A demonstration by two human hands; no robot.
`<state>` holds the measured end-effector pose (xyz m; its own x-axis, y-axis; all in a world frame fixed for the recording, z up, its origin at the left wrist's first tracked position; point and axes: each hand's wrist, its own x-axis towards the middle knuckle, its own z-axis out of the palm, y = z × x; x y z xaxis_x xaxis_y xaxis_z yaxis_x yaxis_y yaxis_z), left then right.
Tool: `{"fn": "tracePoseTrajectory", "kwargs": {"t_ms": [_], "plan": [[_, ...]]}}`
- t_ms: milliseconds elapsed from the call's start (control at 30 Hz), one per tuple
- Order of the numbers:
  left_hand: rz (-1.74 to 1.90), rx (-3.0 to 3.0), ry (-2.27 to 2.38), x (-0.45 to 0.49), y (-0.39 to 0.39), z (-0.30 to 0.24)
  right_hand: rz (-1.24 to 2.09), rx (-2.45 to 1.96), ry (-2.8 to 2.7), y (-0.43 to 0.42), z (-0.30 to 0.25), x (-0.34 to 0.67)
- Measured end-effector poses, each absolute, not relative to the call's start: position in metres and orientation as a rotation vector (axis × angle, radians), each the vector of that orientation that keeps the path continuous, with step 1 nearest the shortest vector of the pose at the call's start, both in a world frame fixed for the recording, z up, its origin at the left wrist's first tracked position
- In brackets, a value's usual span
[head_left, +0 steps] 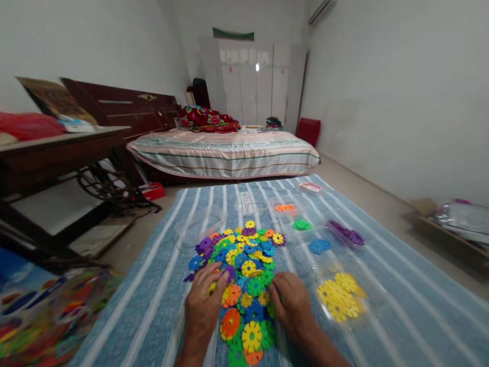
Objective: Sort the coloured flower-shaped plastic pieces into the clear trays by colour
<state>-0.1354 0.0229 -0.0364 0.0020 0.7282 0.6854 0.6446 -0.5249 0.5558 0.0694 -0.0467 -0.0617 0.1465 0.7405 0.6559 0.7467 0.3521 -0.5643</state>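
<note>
A heap of flat plastic snowflake discs [244, 270] in many colours lies on a blue striped mat [382, 306]. My left hand [202, 300] rests on the heap's left edge, fingers curled down onto the discs. My right hand [292, 303] rests on the heap's right edge, fingers bent among green discs; whether it holds one is hidden. To the right sit clear tubs, each with one colour: yellow discs [340, 298], blue discs [319, 246], purple discs [347, 235], green discs [301, 224] and orange discs [286, 207].
An empty clear tub [198, 224] stands left of the heap. A bed [225, 150] lies beyond the mat, a dark wooden table [57, 153] at left, a low tray with bags [454, 224] at right, and a colourful printed sheet [46, 316] at the near left.
</note>
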Motion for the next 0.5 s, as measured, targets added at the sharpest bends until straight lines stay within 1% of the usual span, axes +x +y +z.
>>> {"fn": "tracePoseTrajectory", "kwargs": {"t_ms": [100, 267, 400, 467, 500], "plan": [[1.514, 2.166, 1.332, -0.126, 0.015, -0.026, 0.071, -1.320, -1.605, -0.050, -0.041, 0.056], [1.373, 2.212, 1.088, -0.109, -0.002, -0.009, 0.513, -1.265, -1.484, -0.052, -0.015, 0.044], [1.337, 2.228, 1.015, -0.105, -0.005, -0.009, 0.827, -1.277, -1.363, -0.054, -0.007, 0.048], [1.358, 2.236, 1.053, -0.107, -0.003, -0.013, 0.859, -1.301, -1.378, -0.054, -0.003, 0.058], [1.381, 2.237, 1.096, -0.109, -0.001, -0.015, 0.820, -1.326, -1.396, -0.052, -0.001, 0.066]]}}
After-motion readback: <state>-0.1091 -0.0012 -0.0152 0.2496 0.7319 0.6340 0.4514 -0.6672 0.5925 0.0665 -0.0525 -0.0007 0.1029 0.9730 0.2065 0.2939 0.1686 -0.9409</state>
